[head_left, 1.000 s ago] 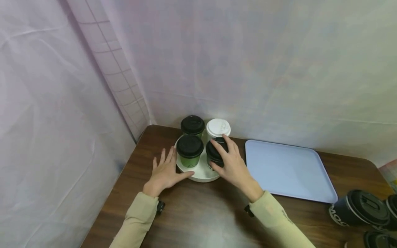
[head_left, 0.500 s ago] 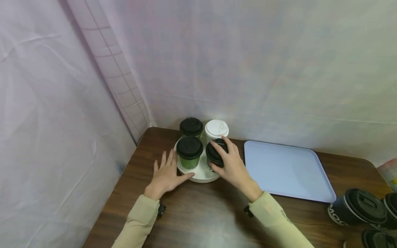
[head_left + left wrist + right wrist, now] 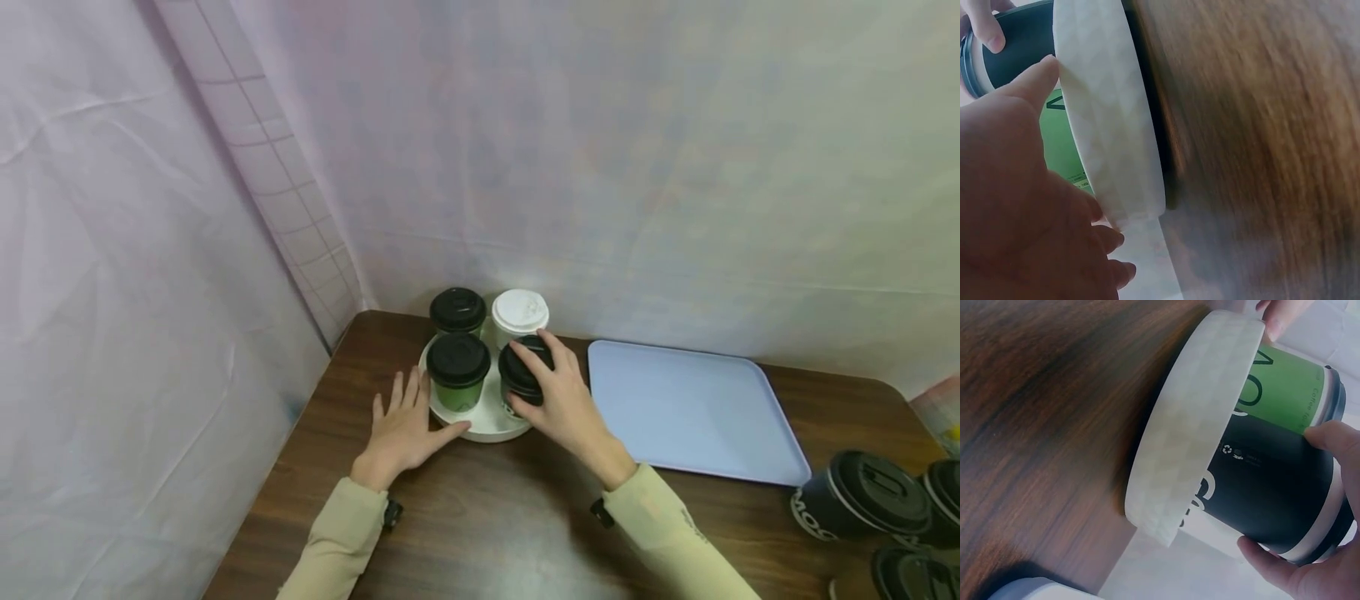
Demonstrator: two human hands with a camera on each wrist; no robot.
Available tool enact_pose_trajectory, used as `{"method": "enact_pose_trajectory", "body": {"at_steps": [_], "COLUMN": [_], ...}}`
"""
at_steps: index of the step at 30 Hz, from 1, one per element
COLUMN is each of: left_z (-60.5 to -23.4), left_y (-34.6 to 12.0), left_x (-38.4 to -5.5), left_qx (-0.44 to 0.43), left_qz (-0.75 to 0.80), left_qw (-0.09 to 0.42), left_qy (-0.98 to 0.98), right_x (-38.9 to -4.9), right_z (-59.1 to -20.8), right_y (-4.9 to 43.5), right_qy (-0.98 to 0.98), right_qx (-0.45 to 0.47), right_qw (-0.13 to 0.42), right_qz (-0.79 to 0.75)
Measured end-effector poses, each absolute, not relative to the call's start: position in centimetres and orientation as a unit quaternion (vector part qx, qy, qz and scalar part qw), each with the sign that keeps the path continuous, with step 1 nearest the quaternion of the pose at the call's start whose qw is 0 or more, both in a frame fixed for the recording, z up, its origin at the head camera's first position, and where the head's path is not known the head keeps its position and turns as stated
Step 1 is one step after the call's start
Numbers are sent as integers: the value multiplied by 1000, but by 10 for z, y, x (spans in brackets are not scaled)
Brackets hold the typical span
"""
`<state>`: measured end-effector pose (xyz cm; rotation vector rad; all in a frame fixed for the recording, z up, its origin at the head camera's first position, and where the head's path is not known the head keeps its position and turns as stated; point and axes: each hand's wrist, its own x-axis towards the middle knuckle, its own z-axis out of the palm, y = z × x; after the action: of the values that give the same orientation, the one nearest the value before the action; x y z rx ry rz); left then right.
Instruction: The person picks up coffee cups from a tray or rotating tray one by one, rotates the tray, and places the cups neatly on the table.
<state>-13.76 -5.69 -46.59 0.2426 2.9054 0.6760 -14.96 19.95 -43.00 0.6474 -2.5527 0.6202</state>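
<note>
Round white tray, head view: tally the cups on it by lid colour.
Black: 3 (front-left lid, back-left lid, front-right lid)
White: 1 (back-right lid)
Total: 4

L sleeve (image 3: 324, 565): long, lt khaki, matte fabric, a few soft folds; R sleeve (image 3: 686, 550) same colour, approx. smoother. L cuff (image 3: 351, 510) = wide band w/ crease along its near edge; R cuff (image 3: 632, 498) plain, straight-edged. Sm. blk wrist device (image 3: 392, 513) shows at right side of L cuff; 2nd blk device (image 3: 602, 512) at left side of R cuff, details too sm. to tell. Thin dk marking (image 3: 691, 524) on R sleeve's far edge, illegible. L hand (image 3: 400, 433) & R hand (image 3: 566, 404) bare.
</note>
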Motion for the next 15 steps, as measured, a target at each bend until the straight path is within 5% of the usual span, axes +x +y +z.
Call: {"method": "enact_pose_trajectory", "body": {"at_steps": [15], "left_z": [-470], "left_y": [-57], "left_x": [-143], "left_qx": [82], "left_qz": [225], "left_qw": [69], "left_qy": [969], "right_x": [-149], "right_z": [-421], "right_y": [203], "right_qy": [-903], "right_qx": [239], "right_qw": [266], "right_qz": [239]}}
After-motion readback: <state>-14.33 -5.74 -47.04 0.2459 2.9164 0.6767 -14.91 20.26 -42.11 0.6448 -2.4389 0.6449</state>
